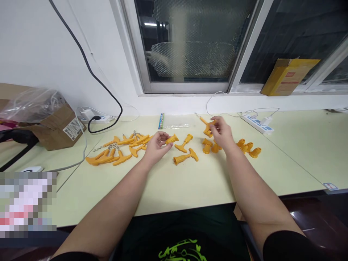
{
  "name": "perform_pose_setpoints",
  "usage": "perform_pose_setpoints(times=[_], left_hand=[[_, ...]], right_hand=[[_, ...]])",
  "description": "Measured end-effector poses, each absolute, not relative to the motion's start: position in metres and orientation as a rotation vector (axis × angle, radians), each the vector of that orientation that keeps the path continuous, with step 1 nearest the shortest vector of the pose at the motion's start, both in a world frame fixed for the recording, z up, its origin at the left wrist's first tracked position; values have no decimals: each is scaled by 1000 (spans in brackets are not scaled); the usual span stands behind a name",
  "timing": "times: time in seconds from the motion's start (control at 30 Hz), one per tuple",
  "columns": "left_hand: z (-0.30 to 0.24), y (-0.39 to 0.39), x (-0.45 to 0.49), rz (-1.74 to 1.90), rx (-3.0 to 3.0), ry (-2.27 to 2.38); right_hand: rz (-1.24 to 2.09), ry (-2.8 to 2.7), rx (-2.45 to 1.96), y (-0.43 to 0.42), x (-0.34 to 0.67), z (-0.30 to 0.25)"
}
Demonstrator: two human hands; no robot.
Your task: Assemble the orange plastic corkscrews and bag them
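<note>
Left hand [157,148] closes thumb and fingers around a stubby yellow plastic socket [172,139] above the middle of the desk [152,195]. Right hand [223,133] pinches a yellow T-handled piece [208,127] near the desk's back edge, a thin metal coil sticking out from it. Between the hands lie two yellow T-handles [185,156], apart from each other. Yellow cone caps [207,148] stand in a loose scatter under and to the right of the right hand. Toward the left, a heap of yellow handles with metal coils [108,156] lies tangled. Along the back edge sit a clear plastic sleeve [174,125] and a white power strip [257,124]; a cardboard box [54,127] sits at the desk's left end.
</note>
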State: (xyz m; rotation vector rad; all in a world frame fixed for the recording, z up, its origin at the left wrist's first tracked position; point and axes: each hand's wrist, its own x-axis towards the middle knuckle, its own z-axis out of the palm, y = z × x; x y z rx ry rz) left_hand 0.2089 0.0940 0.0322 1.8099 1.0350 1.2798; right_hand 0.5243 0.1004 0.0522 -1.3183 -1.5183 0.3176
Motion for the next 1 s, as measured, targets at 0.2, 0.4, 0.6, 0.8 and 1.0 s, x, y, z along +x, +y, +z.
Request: perform_pose_setpoints(times=[0.2, 0.4, 0.6, 0.8, 1.0], left_hand=[[42, 69, 220, 1454, 2160, 890], [41, 68, 220, 1327, 2339, 1080], [40, 71, 220, 1249, 2409, 937], [41, 83, 212, 1319, 2360, 1017], [32, 113, 185, 1349, 1877, 1481]], right_hand=[[951, -1776, -945, 79, 451, 47], [1549, -1578, -636, 70, 425, 39], [1305, -1575, -750, 65, 417, 41], [1188, -1379, -819, 73, 429, 46], [617, -1397, -1025, 96, 499, 60]])
